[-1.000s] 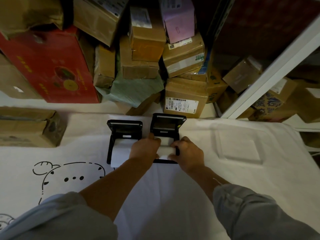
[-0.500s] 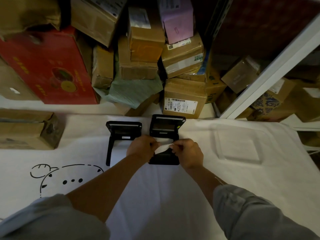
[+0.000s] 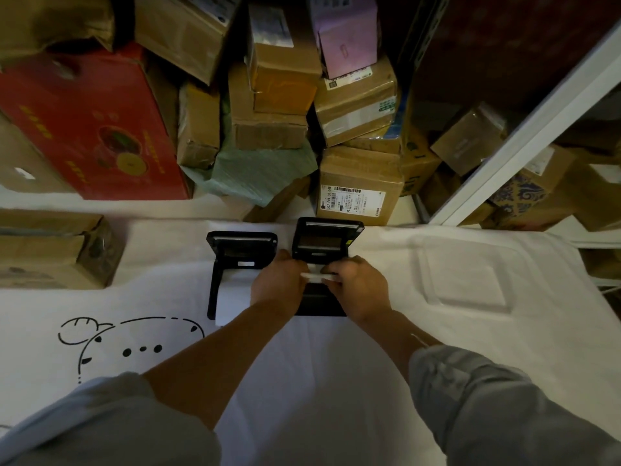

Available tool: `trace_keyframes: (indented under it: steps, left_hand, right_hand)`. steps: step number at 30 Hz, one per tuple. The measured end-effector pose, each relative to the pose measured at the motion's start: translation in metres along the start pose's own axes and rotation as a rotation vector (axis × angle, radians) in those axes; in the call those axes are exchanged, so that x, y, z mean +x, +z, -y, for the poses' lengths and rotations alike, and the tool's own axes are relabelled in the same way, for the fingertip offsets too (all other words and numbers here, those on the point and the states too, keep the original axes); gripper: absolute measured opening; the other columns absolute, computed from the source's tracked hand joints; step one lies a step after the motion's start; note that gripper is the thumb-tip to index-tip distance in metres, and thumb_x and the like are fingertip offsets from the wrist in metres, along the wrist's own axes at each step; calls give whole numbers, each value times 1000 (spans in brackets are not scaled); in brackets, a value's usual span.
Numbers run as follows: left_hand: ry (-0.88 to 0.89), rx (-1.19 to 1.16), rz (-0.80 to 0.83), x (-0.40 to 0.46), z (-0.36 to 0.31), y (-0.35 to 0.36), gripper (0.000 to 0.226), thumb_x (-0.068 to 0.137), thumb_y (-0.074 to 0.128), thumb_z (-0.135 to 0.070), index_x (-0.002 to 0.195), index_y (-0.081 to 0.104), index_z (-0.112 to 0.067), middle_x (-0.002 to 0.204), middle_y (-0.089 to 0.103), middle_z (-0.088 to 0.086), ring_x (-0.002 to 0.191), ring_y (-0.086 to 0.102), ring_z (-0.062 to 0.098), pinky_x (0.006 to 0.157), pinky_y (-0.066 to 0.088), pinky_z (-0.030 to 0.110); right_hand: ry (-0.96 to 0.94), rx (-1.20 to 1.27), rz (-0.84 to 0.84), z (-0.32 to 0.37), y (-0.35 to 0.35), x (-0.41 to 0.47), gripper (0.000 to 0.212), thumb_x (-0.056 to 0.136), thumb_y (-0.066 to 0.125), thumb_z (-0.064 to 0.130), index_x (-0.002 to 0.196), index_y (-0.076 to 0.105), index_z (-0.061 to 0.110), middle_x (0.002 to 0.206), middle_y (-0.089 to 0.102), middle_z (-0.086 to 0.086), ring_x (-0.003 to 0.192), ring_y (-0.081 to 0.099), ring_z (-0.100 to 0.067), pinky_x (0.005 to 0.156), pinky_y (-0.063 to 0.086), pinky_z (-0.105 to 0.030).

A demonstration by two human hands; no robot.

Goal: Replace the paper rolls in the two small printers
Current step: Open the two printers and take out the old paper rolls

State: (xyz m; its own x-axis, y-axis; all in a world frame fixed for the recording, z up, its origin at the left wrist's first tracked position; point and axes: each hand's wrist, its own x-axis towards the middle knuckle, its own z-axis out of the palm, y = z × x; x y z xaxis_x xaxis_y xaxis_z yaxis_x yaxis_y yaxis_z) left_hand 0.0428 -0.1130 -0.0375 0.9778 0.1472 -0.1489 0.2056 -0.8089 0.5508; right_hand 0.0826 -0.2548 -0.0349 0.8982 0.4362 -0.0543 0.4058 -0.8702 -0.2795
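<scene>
Two small black printers stand side by side on a white cloth, both with lids raised. The left printer shows white paper in its open bay. Over the right printer, my left hand and my right hand hold a white paper roll between them, each gripping one end. The roll sits just above the right printer's bay, whose front part is dark and partly covered by my hands.
The white cloth bears a black cartoon drawing at left and covers a square raised shape at right. Stacked cardboard boxes crowd behind the printers. A brown box lies at left, a white shelf post at right.
My hands lifted the white paper out of the right printer's bay and now hold it higher, closer to the raised lid. The bay's front now shows dark.
</scene>
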Motion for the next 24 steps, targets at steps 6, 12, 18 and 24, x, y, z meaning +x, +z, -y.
trace_keyframes:
  steps: [6,12,18,24]
  left_hand:
    - [-124,14,10,6,-1,4,23,93,53,-26,115,51,-19,118,49,7,97,59,24,80,53,36]
    - [-211,-115,21,11,1,9,25,90,58,-20,114,51,-21,116,56,8,106,57,26,87,52,40]
    - [-199,-160,3,8,3,9,24,90,57,-15,112,52,-24,106,57,5,94,59,23,81,54,38]
    - [-395,-550,51,-1,-6,-1,11,98,43,-24,98,50,-16,82,66,8,75,67,23,71,59,42]
  right_hand:
    - [92,57,-26,-2,7,6,22,96,52,27,109,69,19,102,70,-6,92,64,-23,80,51,-30]
    - [166,195,-126,-3,7,7,28,98,48,33,107,69,16,99,70,-6,91,63,-23,69,39,-23]
    - [-89,67,-113,-2,5,-1,25,82,66,5,103,72,16,92,73,-9,85,68,-29,78,57,-37]
    - [-44,93,-170,-1,0,-9,31,83,64,5,110,72,19,100,73,-12,91,67,-35,85,56,-42]
